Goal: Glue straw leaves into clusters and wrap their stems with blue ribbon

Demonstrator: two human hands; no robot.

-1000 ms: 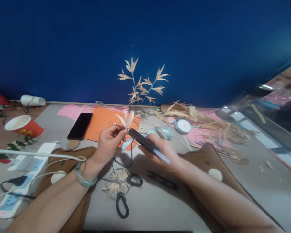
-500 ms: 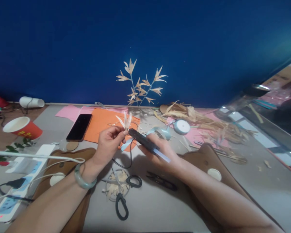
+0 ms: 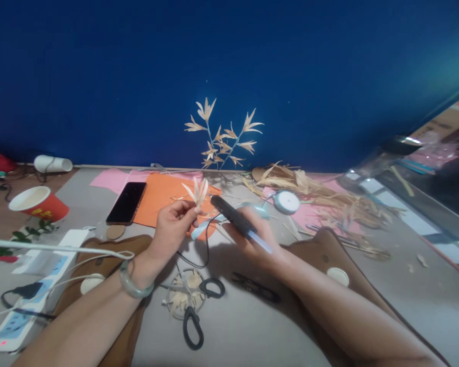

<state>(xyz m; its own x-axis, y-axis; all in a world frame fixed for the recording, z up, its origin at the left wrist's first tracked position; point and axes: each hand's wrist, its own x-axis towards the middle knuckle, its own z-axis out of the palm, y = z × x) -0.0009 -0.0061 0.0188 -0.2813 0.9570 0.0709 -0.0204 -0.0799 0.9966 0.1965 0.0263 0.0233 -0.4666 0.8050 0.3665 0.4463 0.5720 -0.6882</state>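
Over the right part of the orange sheet [image 3: 155, 193], the left hand [image 3: 173, 225] pinches the pale flower [image 3: 196, 192] at its base between thumb and forefinger. Right of the sheet, the right hand [image 3: 258, 229] grips the black glue gun [image 3: 233, 216], fingers wrapped around it; the nozzle stands just apart from the flower. The phone [image 3: 126, 203] lies at the sheet's left edge.

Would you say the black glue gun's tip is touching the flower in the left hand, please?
No, orange paper shows in the gap between the glue gun and the held flower.
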